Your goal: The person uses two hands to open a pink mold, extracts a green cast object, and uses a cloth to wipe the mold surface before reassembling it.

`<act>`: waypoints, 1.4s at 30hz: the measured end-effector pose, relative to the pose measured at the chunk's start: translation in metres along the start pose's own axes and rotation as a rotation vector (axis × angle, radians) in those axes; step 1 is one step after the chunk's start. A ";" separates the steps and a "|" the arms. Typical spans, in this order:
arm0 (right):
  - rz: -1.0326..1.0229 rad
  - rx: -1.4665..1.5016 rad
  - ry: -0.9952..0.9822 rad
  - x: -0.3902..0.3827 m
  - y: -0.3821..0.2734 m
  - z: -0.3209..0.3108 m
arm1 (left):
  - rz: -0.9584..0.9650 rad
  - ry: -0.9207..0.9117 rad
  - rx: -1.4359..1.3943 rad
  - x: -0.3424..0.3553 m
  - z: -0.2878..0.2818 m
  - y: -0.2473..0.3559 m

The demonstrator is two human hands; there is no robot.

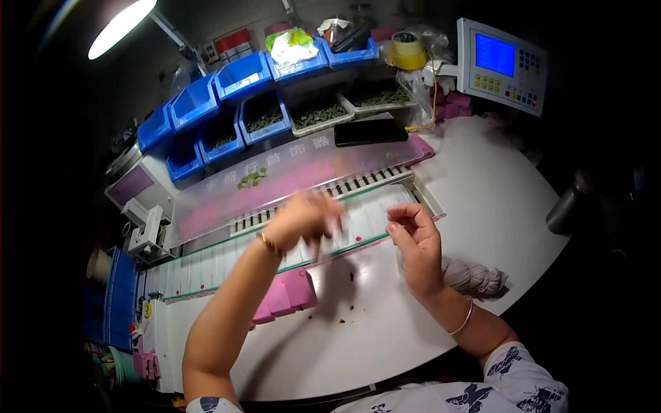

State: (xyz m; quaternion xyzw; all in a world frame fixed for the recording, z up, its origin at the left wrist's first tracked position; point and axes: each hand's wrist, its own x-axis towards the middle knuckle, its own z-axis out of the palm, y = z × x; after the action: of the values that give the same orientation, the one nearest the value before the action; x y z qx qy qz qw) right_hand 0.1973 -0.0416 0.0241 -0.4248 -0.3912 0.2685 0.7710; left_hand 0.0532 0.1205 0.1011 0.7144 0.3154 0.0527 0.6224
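Observation:
My left hand (309,221), smeared by motion, is over the white slotted strip (354,215) with a green edge; whether it holds anything cannot be told. My right hand (416,244) is at the strip's right part, fingers curled toward the thumb in a pinch, anything between them too small to make out. Below the strip sit pink blocks (290,291) and several small dark bits (343,321) on the white table (413,344). A crumpled grey cloth (475,275) lies beside my right hand. Green pieces (251,177) lie on a clear cover (196,203) behind the strip.
Blue bins (241,74) and trays of green pieces (320,115) line the back, with a black phone (370,132) before them. A lamp (120,26) hangs upper left, a control panel (501,65) stands right, a dark bottle (571,201) sits at the right edge.

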 end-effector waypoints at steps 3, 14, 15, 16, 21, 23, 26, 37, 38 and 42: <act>-0.066 -0.093 -0.013 -0.002 -0.001 0.000 | 0.283 0.385 -0.336 0.032 -0.001 0.039; -0.557 -0.471 -0.391 -0.005 -0.015 0.006 | 0.118 0.245 -0.830 0.004 0.084 -0.062; -0.558 -0.521 -0.485 -0.009 -0.020 0.009 | 0.069 0.285 -0.926 -0.006 0.090 -0.061; -0.579 -0.519 -0.536 -0.013 -0.016 0.012 | 0.052 0.324 -0.956 -0.016 0.093 -0.055; -0.704 -0.588 -0.681 -0.033 0.011 0.024 | 0.139 0.361 -0.986 -0.048 0.088 -0.091; -0.708 -0.536 -0.662 -0.037 0.010 0.029 | 0.187 0.364 -1.110 -0.058 0.095 -0.095; -0.694 -0.488 -0.659 -0.037 0.013 0.025 | 0.253 0.366 -1.066 -0.070 0.107 -0.090; -1.081 -0.828 -0.734 -0.085 -0.014 0.022 | 0.145 0.230 -1.271 -0.079 0.089 -0.100; -1.088 -0.823 -0.784 -0.082 -0.022 0.013 | 0.152 0.251 -1.269 -0.081 0.087 -0.100; -1.007 -1.215 -0.709 -0.047 -0.033 -0.035 | 0.135 0.354 -1.136 -0.091 0.091 -0.099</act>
State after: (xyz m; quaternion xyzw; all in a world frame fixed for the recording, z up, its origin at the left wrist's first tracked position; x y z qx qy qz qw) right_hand 0.2038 -0.1084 0.0237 -0.4308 -0.8259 -0.2440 0.2698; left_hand -0.0149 -0.0014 0.0184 0.2688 0.2907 0.3705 0.8402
